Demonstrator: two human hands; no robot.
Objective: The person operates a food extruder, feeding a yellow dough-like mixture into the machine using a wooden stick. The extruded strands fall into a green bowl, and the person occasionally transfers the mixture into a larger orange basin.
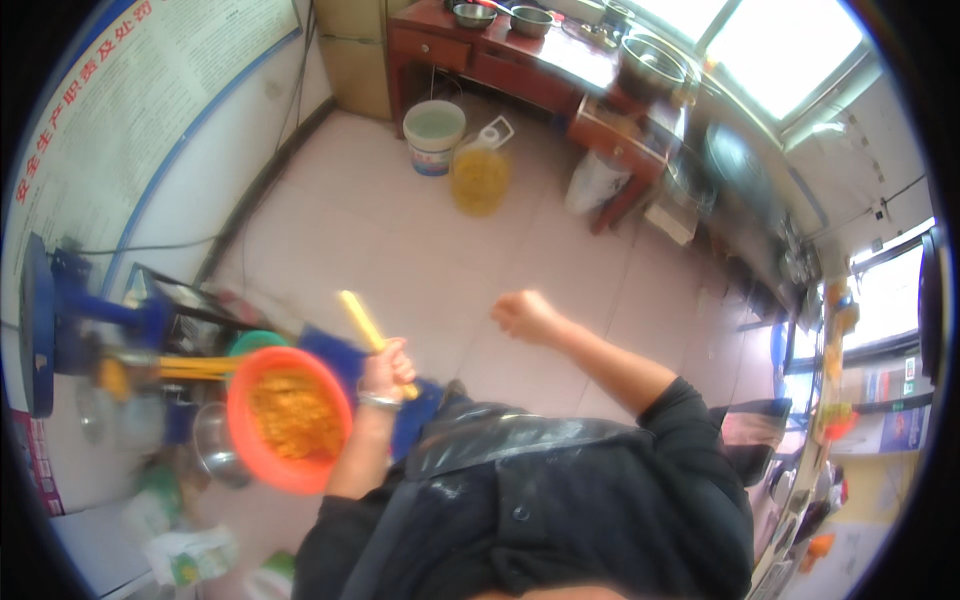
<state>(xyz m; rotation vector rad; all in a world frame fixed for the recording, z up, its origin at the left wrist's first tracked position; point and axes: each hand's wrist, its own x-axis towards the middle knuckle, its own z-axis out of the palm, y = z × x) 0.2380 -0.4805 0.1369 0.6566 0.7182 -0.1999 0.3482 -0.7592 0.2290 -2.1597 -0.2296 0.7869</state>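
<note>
My left hand (388,372) is closed around a long yellow stick (362,320), which slants up and to the left with a short end below the fist. Beside my left forearm is an orange basin (238,420) holding a chunky orange-brown mass (295,415). My right hand (525,316) hangs over the floor in front of me, blurred, its fingers curled in and nothing seen in them. The two hands are apart.
A blue stand-like machine (95,310) is at the left, near a metal bowl (215,450). Ahead on the floor stand a white bucket (432,160) and a yellow oil jug (480,182). Behind them a red desk (500,68) bears pots. A cable (160,247) runs along the left wall.
</note>
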